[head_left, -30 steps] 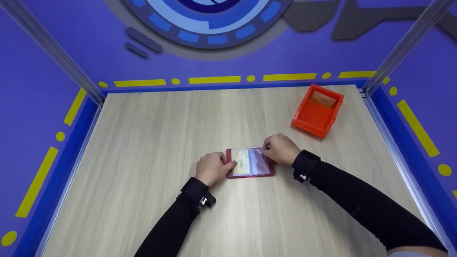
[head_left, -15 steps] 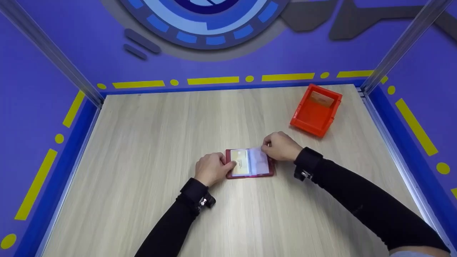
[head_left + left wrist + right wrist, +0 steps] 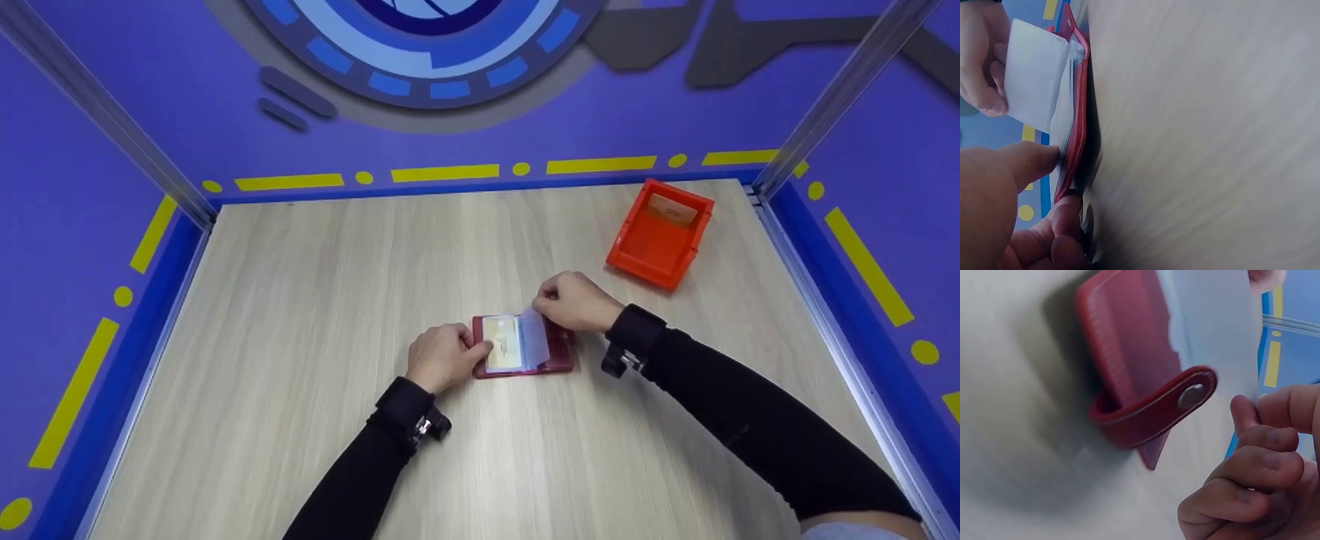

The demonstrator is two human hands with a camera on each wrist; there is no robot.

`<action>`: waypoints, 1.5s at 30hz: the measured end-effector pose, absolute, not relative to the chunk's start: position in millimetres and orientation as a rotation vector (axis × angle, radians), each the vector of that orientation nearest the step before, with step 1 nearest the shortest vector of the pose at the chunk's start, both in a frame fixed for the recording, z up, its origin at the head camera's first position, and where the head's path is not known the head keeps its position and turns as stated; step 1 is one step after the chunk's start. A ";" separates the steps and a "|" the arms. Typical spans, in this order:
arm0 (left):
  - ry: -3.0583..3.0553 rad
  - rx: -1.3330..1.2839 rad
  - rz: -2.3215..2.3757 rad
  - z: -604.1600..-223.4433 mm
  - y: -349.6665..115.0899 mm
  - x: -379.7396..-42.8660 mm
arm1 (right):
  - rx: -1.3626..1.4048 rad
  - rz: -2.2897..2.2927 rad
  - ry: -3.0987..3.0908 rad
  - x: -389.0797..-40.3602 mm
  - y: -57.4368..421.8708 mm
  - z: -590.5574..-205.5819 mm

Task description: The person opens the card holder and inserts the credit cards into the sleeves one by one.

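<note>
Two hands, one opened red card holder, one orange bin, one bench.
Left grip pinches holder's left edge, thumb on top, fingers underneath. Right grip pinches one translucent page at its edge, page tilted up off the holder's right side. Holder sits mid-bench between both hands; one yellowish insert on its left half, one strap with one metal snap at its right end. Bin well apart, far right, one pale rectangle inside. Two black wristbands, one per wrist.
</note>
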State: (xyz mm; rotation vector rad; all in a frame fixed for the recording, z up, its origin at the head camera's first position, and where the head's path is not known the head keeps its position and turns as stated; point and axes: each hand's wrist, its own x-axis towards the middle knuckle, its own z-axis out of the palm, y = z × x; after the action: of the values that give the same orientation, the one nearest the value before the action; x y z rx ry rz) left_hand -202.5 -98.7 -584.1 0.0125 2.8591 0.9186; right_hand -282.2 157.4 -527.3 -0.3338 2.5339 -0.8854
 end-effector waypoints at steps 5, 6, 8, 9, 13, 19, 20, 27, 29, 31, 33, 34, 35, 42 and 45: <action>2.857 0.011 0.923 -585.7 -100.1 -202.5 | -0.330 -0.911 2.504 -285.3 143.8 -526.5; 2.859 0.012 0.923 -585.8 -100.4 -202.4 | -0.340 -0.915 2.502 -286.1 140.5 -526.8; 2.864 0.013 0.927 -585.4 -101.0 -202.2 | -0.364 -0.927 2.494 -287.3 133.3 -526.7; 2.868 0.015 0.925 -585.3 -101.2 -202.2 | -0.376 -0.931 2.487 -287.9 129.6 -526.6; 2.886 0.046 0.926 -584.3 -101.7 -202.2 | -0.432 -0.944 2.478 -289.7 116.5 -529.6; 2.896 0.105 0.951 -583.2 -102.1 -203.2 | -0.478 -0.949 2.495 -290.1 107.4 -541.0; 2.894 0.105 0.958 -582.9 -102.2 -203.5 | -0.482 -0.950 2.493 -290.0 106.6 -542.5; 2.873 0.086 0.977 -582.7 -103.3 -202.7 | -0.497 -0.965 2.474 -289.6 108.5 -545.2; 2.864 0.072 0.978 -582.4 -103.7 -201.7 | -0.496 -0.965 2.472 -290.1 111.1 -544.0; 2.856 0.060 0.978 -582.2 -103.7 -201.1 | -0.493 -0.954 2.474 -291.1 115.1 -543.2; 2.853 0.050 0.973 -582.3 -103.2 -200.8 | -0.496 -0.930 2.482 -292.0 120.3 -540.9; 2.851 0.047 0.971 -582.2 -102.9 -200.7 | -0.499 -0.918 2.487 -292.4 122.9 -539.5; 2.852 0.043 0.968 -582.6 -102.6 -200.8 | -0.503 -0.904 2.493 -292.9 125.7 -537.7; 2.867 0.022 0.940 -584.1 -101.1 -200.9 | -0.434 -0.904 2.537 -301.8 150.6 -509.2; 2.866 0.024 0.938 -584.2 -100.9 -200.3 | -0.403 -0.911 2.576 -309.8 165.6 -494.0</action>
State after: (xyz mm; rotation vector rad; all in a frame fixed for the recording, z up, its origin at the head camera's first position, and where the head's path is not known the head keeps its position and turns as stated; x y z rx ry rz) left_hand -200.3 -100.9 -584.2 0.0241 2.8661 0.9381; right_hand -309.8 165.6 -494.0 -0.4032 2.5764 -0.9112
